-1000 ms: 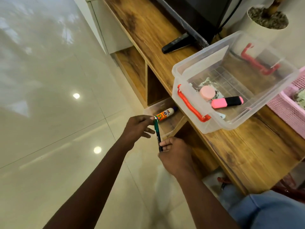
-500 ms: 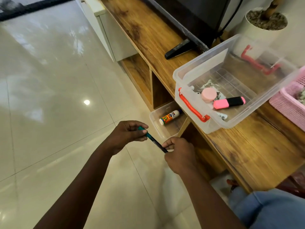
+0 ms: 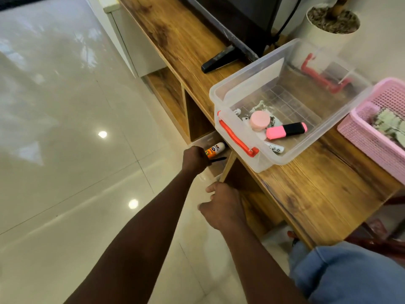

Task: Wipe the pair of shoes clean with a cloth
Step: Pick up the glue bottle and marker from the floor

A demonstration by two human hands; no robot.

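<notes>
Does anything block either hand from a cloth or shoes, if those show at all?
Neither cloth nor shoes show plainly, so none can be judged. The left hand grips a dark pen over a small clear bin; the right hand is curled, its grasp hidden.

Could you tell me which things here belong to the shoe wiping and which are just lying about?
Job: no shoes or cloth in view; only left hand, gripping a pen, and right hand.
Lying about: clear box, highlighter, pink basket, plant pot.

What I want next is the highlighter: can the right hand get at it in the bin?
Probably yes: the bin is lidless, the highlighter lies uncovered, and the right hand hovers nearby.
</notes>
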